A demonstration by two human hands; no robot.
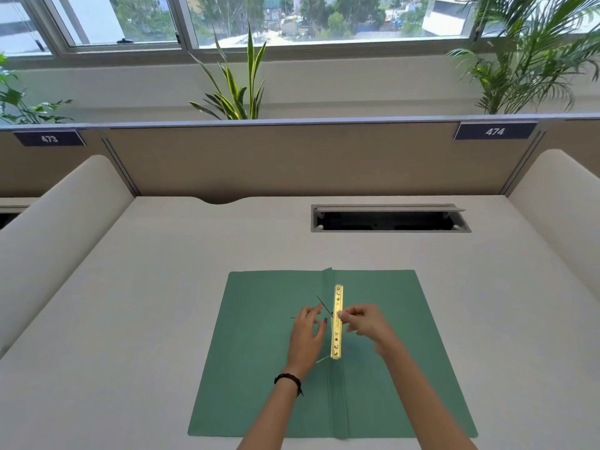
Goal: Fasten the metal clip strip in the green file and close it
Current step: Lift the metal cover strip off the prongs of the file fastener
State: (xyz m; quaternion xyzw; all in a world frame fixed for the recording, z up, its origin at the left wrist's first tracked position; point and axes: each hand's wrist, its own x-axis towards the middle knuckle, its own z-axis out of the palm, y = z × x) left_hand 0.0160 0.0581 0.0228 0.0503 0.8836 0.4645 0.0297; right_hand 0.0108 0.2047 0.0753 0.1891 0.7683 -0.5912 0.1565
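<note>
The green file [259, 368] lies open and flat on the desk, its spine fold running down the middle. A gold metal clip strip [337, 332] with several holes stands along the fold, held a little above the file. My right hand [365, 321] pinches the strip at its middle from the right. My left hand [308, 329] hovers just left of the strip with fingers spread, beside two thin prongs that stick up from the file, one dark near the fingers and one pale lower down. A black band is on my left wrist.
The white desk [162, 303] has an open cable hatch [389, 219] at the back right. A beige partition [292, 157] with labels 473 and 474 closes the far side. Curved white side dividers flank the desk. Plants stand behind the partition.
</note>
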